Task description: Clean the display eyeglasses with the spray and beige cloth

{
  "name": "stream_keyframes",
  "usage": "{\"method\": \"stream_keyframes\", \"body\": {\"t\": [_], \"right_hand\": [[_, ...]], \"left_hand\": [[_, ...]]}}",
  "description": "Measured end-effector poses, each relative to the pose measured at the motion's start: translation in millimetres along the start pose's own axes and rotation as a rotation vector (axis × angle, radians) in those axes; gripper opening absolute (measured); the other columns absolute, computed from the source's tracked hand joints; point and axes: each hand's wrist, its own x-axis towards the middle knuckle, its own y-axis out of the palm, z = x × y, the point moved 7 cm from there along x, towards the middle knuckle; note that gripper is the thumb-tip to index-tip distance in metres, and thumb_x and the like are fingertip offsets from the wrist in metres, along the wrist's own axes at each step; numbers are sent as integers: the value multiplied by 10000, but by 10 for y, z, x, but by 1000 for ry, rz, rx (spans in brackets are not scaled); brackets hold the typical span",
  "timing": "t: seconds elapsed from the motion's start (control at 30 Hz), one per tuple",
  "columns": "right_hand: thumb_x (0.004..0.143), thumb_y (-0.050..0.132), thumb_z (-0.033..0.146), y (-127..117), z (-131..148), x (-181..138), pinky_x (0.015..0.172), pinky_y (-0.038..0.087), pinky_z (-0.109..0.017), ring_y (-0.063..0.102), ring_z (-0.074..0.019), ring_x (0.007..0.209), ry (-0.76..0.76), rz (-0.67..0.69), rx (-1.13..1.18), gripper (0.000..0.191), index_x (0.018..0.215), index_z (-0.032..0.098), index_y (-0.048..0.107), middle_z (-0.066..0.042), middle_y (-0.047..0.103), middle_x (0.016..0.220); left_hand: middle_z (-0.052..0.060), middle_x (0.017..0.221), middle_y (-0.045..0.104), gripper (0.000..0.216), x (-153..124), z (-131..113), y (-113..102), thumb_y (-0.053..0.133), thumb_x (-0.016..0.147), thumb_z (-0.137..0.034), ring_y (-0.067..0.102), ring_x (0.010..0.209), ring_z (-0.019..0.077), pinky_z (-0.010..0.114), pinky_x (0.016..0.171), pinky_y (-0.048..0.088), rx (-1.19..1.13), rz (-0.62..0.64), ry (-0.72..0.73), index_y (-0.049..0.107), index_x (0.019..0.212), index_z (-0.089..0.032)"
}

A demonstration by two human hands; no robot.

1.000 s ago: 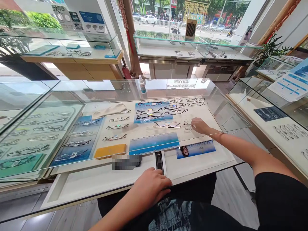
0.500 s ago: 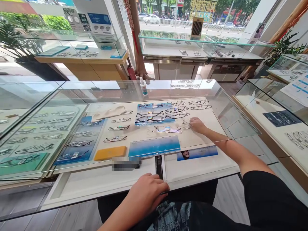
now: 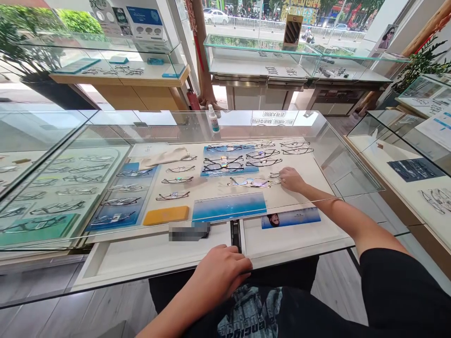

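Observation:
Inside the glass display case, my right hand [image 3: 292, 179] pinches a thin-framed pair of eyeglasses [image 3: 275, 175], mostly hidden by the fingers. Just left of it lies a clear-lensed pair of glasses [image 3: 246, 182] with bluish and purple reflections. Several dark-framed glasses [image 3: 223, 166] rest behind on a blue card [image 3: 253, 170]. My left hand [image 3: 225, 267] is at the case's front, its fingers curled over the front edge of the pulled-out white drawer [image 3: 289, 253]; the fingertips are hidden.
A yellow case [image 3: 165, 215], a blue card [image 3: 229, 206] and a blurred dark object [image 3: 189, 231] lie near the front. A spray bottle [image 3: 213, 119] stands on the glass top. A beige cloth [image 3: 164, 157] lies at left. Other glass showcases [image 3: 253, 63] stand around.
The view has shifted slightly, so the case sits higher in the picture. My right hand has moved a little nearer with the eyeglasses. My left hand stays at the drawer edge.

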Motion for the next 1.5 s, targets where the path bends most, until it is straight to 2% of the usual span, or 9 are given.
{"method": "stream_keyframes", "body": {"t": [0.17,0.3,0.4,0.5,0.6,0.83,0.93,1.23,1.5], "right_hand": [[1069,687,312,-14,-1,-95,1288,441,-576,579,-354,1500,19,4,44,222,1177,178,827,-157,698,1549],[1043,627,240,-27,-17,-133,1277,400,-553,557,-395,1489,9,29,64,255,1045,172,873,-196,723,1510],[1074,665,324,-28,-33,-132,1244,448,-557,618,-346,1412,18,56,53,222,1119,178,826,-164,746,1421],[1070,732,451,-18,-34,-117,1185,538,-555,683,-294,1322,34,80,34,322,1255,188,760,-121,741,1399],[1075,732,466,-12,-20,-110,1152,578,-542,703,-285,1295,44,87,21,351,1302,199,745,-124,734,1421],[1069,708,456,-5,3,-130,1192,476,-541,662,-293,1291,51,92,41,273,1083,193,778,-103,771,1267],[1064,704,464,-9,-5,-129,1167,470,-520,657,-290,1259,50,88,48,281,1065,191,774,-104,768,1233],[1064,742,451,-14,-4,-104,1180,545,-572,661,-315,1366,63,31,-11,350,1306,197,740,-130,705,1479],[1066,757,417,57,-19,-67,1150,599,-580,690,-317,1361,62,31,-56,389,1395,212,718,-132,699,1515]], "left_hand": [[-16,952,832,123,-11,-23,-2,662,1104,-271,731,922,232,405,754,328,2,6,10,737,1007,-258],[-5,936,823,117,-19,-19,10,673,1107,-285,722,913,227,395,747,330,-10,-10,23,745,1019,-260],[-3,926,816,122,-22,-16,20,677,1108,-291,717,904,221,388,743,331,-13,-23,33,738,1007,-259],[-6,924,816,133,-23,-19,19,678,1104,-291,725,908,221,399,741,332,-5,-30,32,730,987,-256],[-2,922,818,131,-22,-30,8,677,1098,-283,730,907,224,413,740,337,-1,-30,29,736,985,-254],[-8,921,817,149,-25,-36,3,652,1107,-296,720,907,229,411,741,331,-2,-17,23,732,987,-257],[-11,926,817,132,-26,-29,10,658,1105,-289,721,916,230,404,744,331,-1,-13,19,733,999,-261],[-11,939,823,144,-31,-25,20,649,1108,-300,721,915,231,414,758,346,-3,-6,18,737,1002,-259],[-16,944,822,139,-27,-20,22,645,1107,-291,719,918,231,412,756,334,1,-4,3,724,998,-257]]}}
